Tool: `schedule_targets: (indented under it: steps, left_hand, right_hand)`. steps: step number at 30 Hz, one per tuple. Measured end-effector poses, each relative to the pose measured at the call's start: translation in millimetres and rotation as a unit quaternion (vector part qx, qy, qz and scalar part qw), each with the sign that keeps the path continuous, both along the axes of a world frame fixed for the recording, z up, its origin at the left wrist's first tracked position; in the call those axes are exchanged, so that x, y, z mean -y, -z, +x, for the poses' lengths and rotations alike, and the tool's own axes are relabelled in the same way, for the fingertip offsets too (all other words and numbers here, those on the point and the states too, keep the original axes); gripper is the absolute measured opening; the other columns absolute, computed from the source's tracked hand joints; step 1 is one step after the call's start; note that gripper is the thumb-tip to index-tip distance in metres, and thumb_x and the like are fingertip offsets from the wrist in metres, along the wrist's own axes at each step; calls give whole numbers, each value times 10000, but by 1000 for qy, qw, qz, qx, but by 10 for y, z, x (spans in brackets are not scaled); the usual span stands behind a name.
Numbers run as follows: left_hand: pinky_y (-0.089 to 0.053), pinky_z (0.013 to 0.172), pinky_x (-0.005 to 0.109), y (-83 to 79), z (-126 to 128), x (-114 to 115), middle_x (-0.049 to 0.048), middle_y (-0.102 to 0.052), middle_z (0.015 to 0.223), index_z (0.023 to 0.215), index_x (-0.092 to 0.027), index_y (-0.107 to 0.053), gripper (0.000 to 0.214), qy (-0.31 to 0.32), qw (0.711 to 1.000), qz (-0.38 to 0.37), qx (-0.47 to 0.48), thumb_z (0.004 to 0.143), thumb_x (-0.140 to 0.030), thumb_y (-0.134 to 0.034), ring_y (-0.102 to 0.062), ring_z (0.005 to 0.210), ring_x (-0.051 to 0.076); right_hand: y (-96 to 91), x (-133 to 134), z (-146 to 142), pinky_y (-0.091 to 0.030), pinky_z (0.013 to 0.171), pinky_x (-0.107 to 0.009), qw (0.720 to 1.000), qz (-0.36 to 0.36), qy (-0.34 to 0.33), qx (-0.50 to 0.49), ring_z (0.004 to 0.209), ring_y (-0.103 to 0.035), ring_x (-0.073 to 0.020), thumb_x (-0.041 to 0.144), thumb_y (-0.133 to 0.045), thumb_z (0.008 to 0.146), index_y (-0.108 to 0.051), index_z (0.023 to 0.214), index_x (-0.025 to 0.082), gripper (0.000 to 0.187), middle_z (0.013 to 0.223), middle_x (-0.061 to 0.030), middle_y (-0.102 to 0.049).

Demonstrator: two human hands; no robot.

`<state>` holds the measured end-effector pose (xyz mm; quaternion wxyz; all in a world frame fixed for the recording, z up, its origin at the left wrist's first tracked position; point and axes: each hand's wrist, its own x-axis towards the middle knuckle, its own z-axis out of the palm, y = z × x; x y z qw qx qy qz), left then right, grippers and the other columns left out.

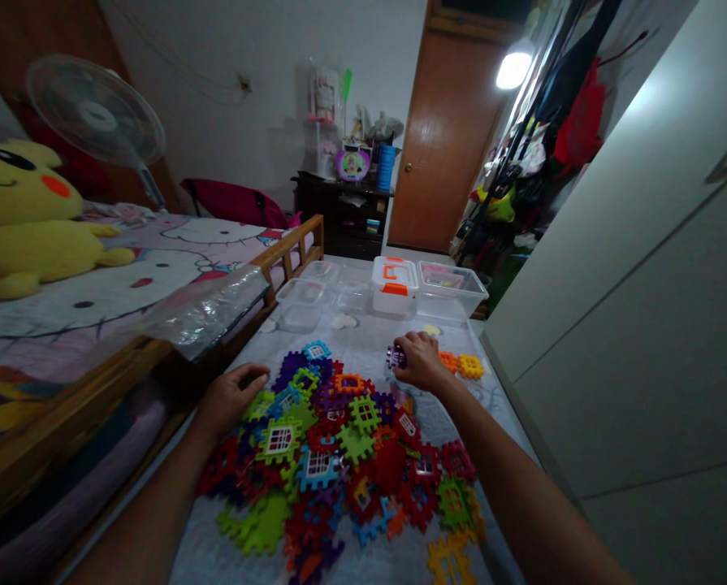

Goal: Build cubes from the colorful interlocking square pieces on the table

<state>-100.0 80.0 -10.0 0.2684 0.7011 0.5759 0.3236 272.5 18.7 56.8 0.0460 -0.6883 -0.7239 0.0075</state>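
A heap of colourful interlocking plastic tiles (339, 455) lies on a pale cloth-covered table (363, 337). My left hand (229, 398) rests at the left edge of the heap, fingers curled, touching a green tile. My right hand (421, 360) is past the far right of the heap, closed on a purple tile (395, 356). Just right of it lie an orange tile (448, 361) and a yellow tile (471, 366).
Clear plastic tubs (302, 302) and a white box with orange latches (393, 284) stand at the table's far end. A bed with a wooden rail (290, 248) and a yellow plush toy (28, 215) is on the left. A white cupboard (631, 284) is on the right.
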Motion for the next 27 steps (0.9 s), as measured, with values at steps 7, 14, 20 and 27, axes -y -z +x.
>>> schedule_targets:
  steps: [7,14,20,27]
  left_hand:
    - [-528,844,332,16,2,1,56,-768,899,856,-202,-724,431,2,1000,2,-2,697,-571,-567,-703,836,257]
    - [-529,839,319,34,-7,-3,48,-767,891,857,-200,-722,415,4,1000,2,6,699,-554,-575,-706,829,247]
    - [-524,848,322,50,-26,-8,53,-766,907,878,-200,-721,424,12,1000,1,0,727,-567,-573,-703,863,253]
    - [-535,795,309,-3,-4,7,49,-768,879,849,-205,-721,411,12,1000,8,-1,714,-568,-584,-702,832,249]
  right_hand:
    - [157,-311,-67,-314,904,-412,998,-61,-14,8,1108,-479,-320,349,-713,694,-654,1127,211,458,1148,-131,-634]
    - [-28,-326,150,-327,934,-396,998,-64,9,-13,1192,-454,-312,376,-662,765,-514,1347,213,623,1325,-112,-582]
    - [52,-311,78,-329,916,-398,997,-73,-15,-14,1152,-480,-316,374,-697,721,-593,1244,209,557,1223,-111,-641]
    - [185,-356,-41,-322,872,-394,998,-64,-26,-9,1095,-492,-308,307,-697,701,-624,1158,213,472,1140,-113,-645]
